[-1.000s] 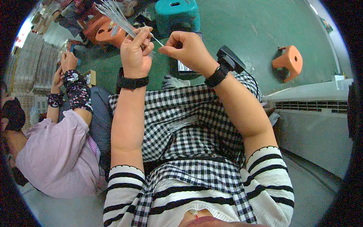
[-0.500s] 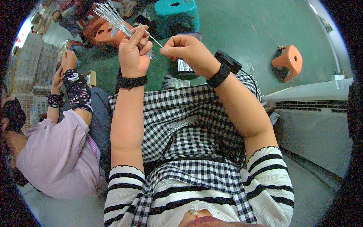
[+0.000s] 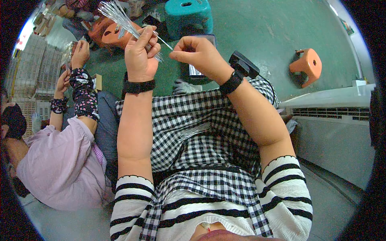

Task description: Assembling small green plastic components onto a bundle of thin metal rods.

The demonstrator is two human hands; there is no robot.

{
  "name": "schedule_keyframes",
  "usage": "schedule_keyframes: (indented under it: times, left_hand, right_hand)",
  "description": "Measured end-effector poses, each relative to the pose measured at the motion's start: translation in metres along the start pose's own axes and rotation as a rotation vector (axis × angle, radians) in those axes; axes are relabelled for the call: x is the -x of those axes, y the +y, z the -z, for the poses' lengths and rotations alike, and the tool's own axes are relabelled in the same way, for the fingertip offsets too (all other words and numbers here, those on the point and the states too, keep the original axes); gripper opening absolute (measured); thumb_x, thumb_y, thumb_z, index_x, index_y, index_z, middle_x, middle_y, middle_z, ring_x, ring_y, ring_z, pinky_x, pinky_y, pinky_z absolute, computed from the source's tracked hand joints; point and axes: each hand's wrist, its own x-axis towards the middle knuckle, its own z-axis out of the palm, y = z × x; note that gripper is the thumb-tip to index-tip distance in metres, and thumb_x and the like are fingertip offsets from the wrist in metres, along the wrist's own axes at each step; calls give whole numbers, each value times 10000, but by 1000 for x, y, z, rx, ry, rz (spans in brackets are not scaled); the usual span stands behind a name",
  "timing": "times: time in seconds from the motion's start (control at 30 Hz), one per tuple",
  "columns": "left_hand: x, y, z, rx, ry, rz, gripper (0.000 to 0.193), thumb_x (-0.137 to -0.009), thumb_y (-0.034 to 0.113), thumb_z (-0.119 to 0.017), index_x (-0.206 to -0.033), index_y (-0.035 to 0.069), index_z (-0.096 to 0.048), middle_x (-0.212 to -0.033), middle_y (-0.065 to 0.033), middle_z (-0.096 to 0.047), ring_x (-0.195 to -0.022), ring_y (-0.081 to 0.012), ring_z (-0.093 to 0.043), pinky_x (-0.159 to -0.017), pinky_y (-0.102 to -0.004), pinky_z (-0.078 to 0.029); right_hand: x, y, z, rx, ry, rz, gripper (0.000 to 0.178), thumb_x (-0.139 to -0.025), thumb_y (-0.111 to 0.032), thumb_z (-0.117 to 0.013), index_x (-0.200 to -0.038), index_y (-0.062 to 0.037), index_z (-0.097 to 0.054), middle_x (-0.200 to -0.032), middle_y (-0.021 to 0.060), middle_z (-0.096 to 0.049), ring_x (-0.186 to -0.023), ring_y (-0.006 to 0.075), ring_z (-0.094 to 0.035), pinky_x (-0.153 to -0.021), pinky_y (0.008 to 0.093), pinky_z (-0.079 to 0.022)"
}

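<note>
Your left hand (image 3: pixel 140 60) grips the bundle (image 3: pixel 119 19) near its lower end; your right hand (image 3: pixel 201 55) pinches the tip of one strand (image 3: pixel 164 42) spanning between them. It looks light, springy, easily kinked: best pinched by the end.

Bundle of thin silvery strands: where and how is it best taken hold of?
Probably at the gathered stretch of the bundle, where the left hand pinches it, coming from the wearer's side with the thumb across the strands. The bundle slants up and left; its upper ends fan out and its lower ends splay loosely, so the narrow stretch between seems firmest.
</note>
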Motion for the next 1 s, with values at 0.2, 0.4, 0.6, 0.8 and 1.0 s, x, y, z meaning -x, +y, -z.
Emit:
schedule_keyframes:
  times: [0.2,0.4,0.6,0.8,1.0]
  left_hand:
    - [2,-2,-13,-61,64,-76,162,-791,8,-627,-946,0,-581,-841,-49,-596,-569,-44,-458,-403,-158,-259]
    - [-1,-1,-2,-126,11,-112,259,-750,-55,-640,-991,-16,-555,-862,-39,-581,-542,-21,-432,-396,-146,-243]
    - [-2,1,-2,-82,16,-85,276,-729,-91,-625,-985,-24,-548,-862,-54,-565,-557,-32,-442,-404,-149,-255]
    - [1,3,-8,-66,68,-67,280,-720,-112,-605,-972,-18,-528,-833,-41,-542,-552,-44,-434,-410,-155,-263]
    - [1,3,-7,-105,20,-65,276,-727,-103,-614,-973,-22,-519,-717,7,-477,-520,-33,-383,-408,-160,-243]
  right_hand:
    - [-1,-3,9,-436,53,-192,145,-796,-162,-653,-740,-68,-557,-695,-37,-534,-646,41,-476,-604,183,-385]
    - [-3,2,12,-599,99,-179,158,-764,-174,-681,-711,-78,-568,-645,-42,-515,-591,56,-448,-555,195,-355]
    - [-2,-1,8,-507,88,-170,155,-753,-179,-691,-731,-59,-595,-668,-36,-546,-615,54,-470,-570,197,-372]
    - [0,1,7,-337,44,-156,136,-788,-163,-660,-749,-67,-573,-698,-43,-527,-648,49,-468,-613,190,-379]
    - [0,0,6,-305,16,-191,140,-781,-163,-661,-752,-54,-579,-708,-41,-534,-659,49,-467,-622,197,-377]
